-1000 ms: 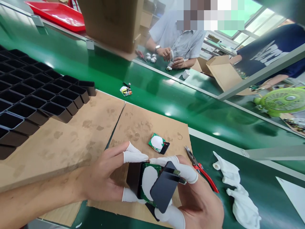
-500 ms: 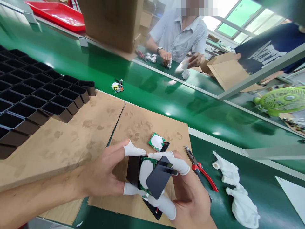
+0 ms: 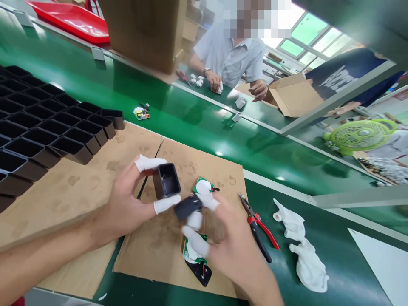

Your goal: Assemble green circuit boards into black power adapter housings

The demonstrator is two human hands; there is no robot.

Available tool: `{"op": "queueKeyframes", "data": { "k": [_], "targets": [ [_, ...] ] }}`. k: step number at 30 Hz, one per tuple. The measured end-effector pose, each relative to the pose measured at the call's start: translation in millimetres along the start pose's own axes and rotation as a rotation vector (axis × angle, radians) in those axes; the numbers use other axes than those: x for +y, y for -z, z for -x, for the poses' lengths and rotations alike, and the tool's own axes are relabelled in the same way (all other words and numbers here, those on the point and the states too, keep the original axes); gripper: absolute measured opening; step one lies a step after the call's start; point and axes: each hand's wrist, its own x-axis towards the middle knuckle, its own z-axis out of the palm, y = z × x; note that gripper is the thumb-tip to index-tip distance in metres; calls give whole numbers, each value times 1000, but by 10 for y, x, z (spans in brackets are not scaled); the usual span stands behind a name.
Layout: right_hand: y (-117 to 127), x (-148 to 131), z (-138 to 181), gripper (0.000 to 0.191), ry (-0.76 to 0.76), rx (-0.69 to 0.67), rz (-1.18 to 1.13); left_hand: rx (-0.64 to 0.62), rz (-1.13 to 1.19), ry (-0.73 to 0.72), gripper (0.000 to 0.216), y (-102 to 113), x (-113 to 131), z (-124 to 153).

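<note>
My left hand, wearing white finger cots, grips a black plastic case by its sides. The case's open mouth faces me, and its inside looks hollow. My right hand, blurred and also in finger cots, holds a black plug cover just right of the case. Below that hand lies a green circuit board with white paste, wired in red to a black cover. Behind the right fingertips another pasted circuit board rests on the cardboard.
Red-handled pliers and crumpled white cloth gloves lie to the right. Rows of black cases stand on the left. A loose circuit board sits on the green belt. Across it, a co-worker handles small white parts.
My hands have moved apart. The case has risen leftward and turned its mouth towards me; the plug cover has come away from it in my right hand. The co-worker's hand has lowered.
</note>
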Motion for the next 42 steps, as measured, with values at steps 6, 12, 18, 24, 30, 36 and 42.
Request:
{"op": "queueKeyframes", "data": {
  "k": [6, 12, 18, 24, 30, 36, 42],
  "targets": [
    [-74, 258, -129, 33, -95, 151, 266, 117, 38, -70, 54, 14, -32, -51],
    [-76, 525, -214, 41, -107, -40, 434, 43, -69, -31, 57, 6, -53, 79],
    [135, 595, -128, 35, -60, 121, 349, 32, -98, -47, 59, 23, -56, 111],
    [-110, 504, -247, 29, -88, 130, 196, 44, -84, -89, 58, 14, -25, 69],
    [-338, 431, -390, 16, -194, 131, 198, 26, -74, -78, 60, 22, -45, 80],
    [-22, 723, -345, 36, -328, 270, 160, 34, -97, -19, 53, -6, 27, 92],
    [-163, 780, -468, 64, -468, 307, 164, 15, -115, -9, 49, -38, 19, 117]
  ]
}}
